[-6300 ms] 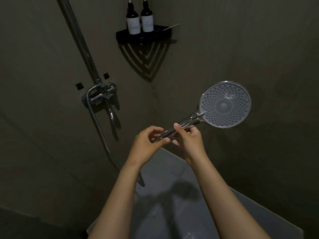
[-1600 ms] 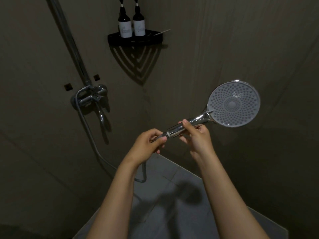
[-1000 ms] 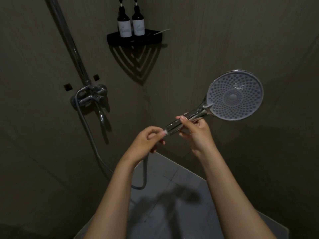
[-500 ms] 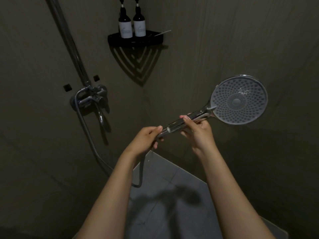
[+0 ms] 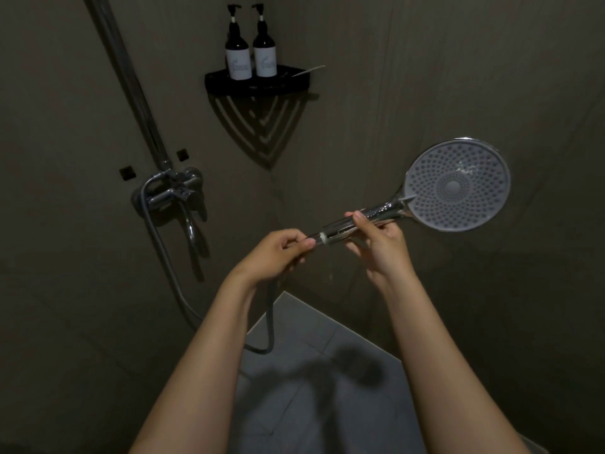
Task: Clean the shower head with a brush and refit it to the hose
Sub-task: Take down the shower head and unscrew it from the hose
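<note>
The chrome shower head [image 5: 456, 185] has a round grey nozzle face turned toward me, up at the right. My right hand [image 5: 381, 244] grips its chrome handle from below. My left hand [image 5: 278, 253] pinches the hose end fitting, which meets the handle's white threaded end [image 5: 323, 238]. The grey hose [image 5: 170, 270] runs from the wall mixer down, loops near the floor and rises to my left hand. A thin white stick, possibly the brush [image 5: 309, 71], lies on the corner shelf.
A chrome mixer tap [image 5: 172, 193] with a riser pipe [image 5: 131, 80] is on the left wall. A black corner shelf [image 5: 258, 85] holds two dark pump bottles [image 5: 250, 50]. Grey floor tiles [image 5: 311, 388] lie below between my forearms.
Both hands and the shower head have shifted a little right and down. The hose end in my left hand has closed up against the handle's threaded end.
</note>
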Tool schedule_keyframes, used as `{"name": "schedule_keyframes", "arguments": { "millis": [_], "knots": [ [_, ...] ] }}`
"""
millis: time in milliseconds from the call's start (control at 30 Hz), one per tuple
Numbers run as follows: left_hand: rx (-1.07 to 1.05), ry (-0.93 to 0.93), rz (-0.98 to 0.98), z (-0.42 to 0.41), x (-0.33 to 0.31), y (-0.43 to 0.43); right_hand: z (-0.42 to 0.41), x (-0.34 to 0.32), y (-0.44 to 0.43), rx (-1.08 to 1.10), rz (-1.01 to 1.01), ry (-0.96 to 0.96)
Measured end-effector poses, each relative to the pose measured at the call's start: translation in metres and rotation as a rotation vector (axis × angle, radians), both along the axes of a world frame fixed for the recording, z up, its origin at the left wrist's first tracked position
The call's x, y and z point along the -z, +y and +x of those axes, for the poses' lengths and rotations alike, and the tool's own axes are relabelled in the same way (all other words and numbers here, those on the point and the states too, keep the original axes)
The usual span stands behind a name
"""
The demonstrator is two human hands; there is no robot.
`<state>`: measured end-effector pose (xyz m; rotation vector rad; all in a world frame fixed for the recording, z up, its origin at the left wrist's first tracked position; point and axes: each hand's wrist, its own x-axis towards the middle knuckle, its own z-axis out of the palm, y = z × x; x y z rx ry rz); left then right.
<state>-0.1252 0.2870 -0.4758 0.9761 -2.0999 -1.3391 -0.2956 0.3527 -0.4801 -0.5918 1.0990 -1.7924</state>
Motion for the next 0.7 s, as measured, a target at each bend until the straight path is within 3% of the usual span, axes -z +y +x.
{"name": "schedule_keyframes", "arguments": {
  "millis": [200, 400, 567, 700],
  "knots": [
    [-0.082, 0.037, 0.136, 0.002, 0.003, -0.007, 0.005, -0.006, -0.005, -0.047, 0.018, 0.049],
    [-0.074, 0.123, 0.056, 0.006, -0.007, -0.01, 0.0, -0.014, -0.01, -0.023, -0.012, 0.044],
    [-0.386, 0.178, 0.21, 0.039, 0.008, -0.031, -0.034, -0.036, -0.004, 0.14, -0.081, -0.051],
    [-0.427, 0.159, 0.222, 0.043, 0.018, -0.031, -0.042, -0.043, -0.003, 0.174, -0.099, -0.036]
  ]
}}
